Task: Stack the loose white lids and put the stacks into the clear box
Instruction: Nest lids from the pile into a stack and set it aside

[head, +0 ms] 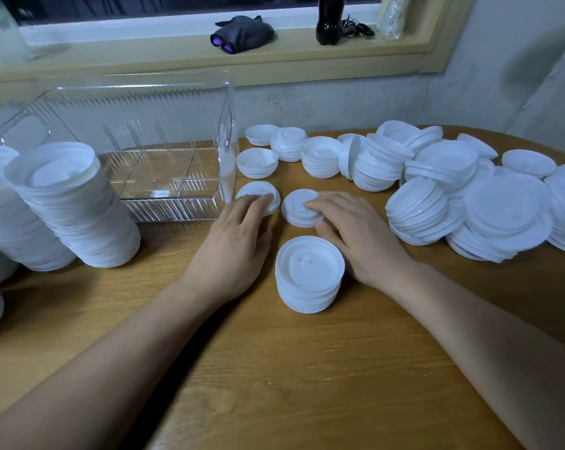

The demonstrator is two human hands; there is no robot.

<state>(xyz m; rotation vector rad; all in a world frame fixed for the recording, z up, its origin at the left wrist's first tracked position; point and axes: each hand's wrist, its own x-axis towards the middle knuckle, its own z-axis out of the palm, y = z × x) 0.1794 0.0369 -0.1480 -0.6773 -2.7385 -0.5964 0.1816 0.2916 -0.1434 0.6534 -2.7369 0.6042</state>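
My left hand (239,228) lies open, fingers straight, on a single round white plastic lid (255,190), with the clear ribbed plastic box (177,209) just left of it. My right hand (356,235) rests flat-fingered on another white lid (294,206), thumb at the near rim. I'd nest both onto the taller white lid stack (309,274) between my wrists, rims aligned.

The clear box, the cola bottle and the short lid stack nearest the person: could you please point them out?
clear box (170,210): head view, ribbed front wall.
cola bottle (329,26): head view, dark body.
short lid stack (309,271): head view, top lid's face.
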